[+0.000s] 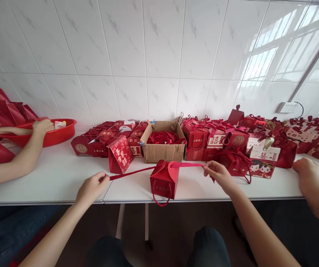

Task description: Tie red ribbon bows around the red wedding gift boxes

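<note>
A small red gift box stands upright near the table's front edge, its rope handle hanging over the front. A red ribbon runs through the box's top and is stretched out to both sides. My left hand pinches the ribbon's left end, left of the box. The other end is pinched between the fingers of my right hand, with a short tail hanging below. Just behind my left hand stands a red patterned box with a slanted face and gold lettering.
Behind the gift box, a cardboard carton holds red ribbons. Several filled red boxes crowd the right side, more the left. A co-worker's hand is over a red basin; another person's hand rests at right.
</note>
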### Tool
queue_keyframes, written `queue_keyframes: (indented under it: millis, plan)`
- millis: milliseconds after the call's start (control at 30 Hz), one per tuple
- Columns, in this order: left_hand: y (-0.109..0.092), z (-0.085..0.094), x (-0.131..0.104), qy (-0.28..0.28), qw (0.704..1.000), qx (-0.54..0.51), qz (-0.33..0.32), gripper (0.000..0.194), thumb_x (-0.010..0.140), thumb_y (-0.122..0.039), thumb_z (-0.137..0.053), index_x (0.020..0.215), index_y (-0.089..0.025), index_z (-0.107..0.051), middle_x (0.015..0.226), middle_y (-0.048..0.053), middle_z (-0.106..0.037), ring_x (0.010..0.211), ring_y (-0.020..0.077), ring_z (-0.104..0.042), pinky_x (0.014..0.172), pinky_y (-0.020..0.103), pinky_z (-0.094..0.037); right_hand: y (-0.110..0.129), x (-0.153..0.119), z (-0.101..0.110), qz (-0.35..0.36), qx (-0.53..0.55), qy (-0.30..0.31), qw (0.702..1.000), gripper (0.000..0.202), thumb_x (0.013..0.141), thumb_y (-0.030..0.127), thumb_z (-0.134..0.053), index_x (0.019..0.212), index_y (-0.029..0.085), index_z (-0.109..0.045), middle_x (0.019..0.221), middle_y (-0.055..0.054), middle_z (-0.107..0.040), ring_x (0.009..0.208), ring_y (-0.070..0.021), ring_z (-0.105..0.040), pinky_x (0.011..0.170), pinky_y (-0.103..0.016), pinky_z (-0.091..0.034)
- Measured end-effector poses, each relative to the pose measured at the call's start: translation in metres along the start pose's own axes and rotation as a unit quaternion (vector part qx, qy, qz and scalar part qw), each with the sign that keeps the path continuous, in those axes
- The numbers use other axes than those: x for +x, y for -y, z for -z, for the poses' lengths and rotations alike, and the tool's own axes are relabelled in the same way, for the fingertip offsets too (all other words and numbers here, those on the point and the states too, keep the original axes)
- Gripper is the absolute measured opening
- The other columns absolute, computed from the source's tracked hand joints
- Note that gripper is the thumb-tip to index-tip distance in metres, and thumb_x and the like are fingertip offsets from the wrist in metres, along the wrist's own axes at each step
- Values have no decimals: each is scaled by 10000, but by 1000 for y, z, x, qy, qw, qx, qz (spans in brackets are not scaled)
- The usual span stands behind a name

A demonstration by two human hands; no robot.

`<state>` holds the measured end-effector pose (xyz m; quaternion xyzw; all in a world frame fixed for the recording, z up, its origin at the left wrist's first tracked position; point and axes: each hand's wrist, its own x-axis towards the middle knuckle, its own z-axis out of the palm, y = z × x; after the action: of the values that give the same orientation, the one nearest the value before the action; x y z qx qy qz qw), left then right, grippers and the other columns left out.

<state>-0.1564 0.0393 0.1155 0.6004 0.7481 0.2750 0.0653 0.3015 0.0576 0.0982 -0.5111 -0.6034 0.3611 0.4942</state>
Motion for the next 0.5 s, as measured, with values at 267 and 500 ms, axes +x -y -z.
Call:
queue_keyframes:
  millis: [267,500]
  plan:
    - [-59,82,19,-88,922,-378,-17,170,737,-344,-645,703,-210,-546,636,-26,-612,684,175,-631,662,260,-494,70,33,27,67,77,-34,994,357,685,508,-764,854,202,-694,815,-36,-666,737,-158,-616,674,-278,-492]
    - [-146,110,31,-108,932,-320,-131,150,771,-249,-669,879,-148,-689,743,14,-698,681,143,-658,634,240,-516,132,52,26,212,-52,-58,974,318,658,483,-783,824,213,-763,843,-59,-732,841,-228,-661,803,-406,-524]
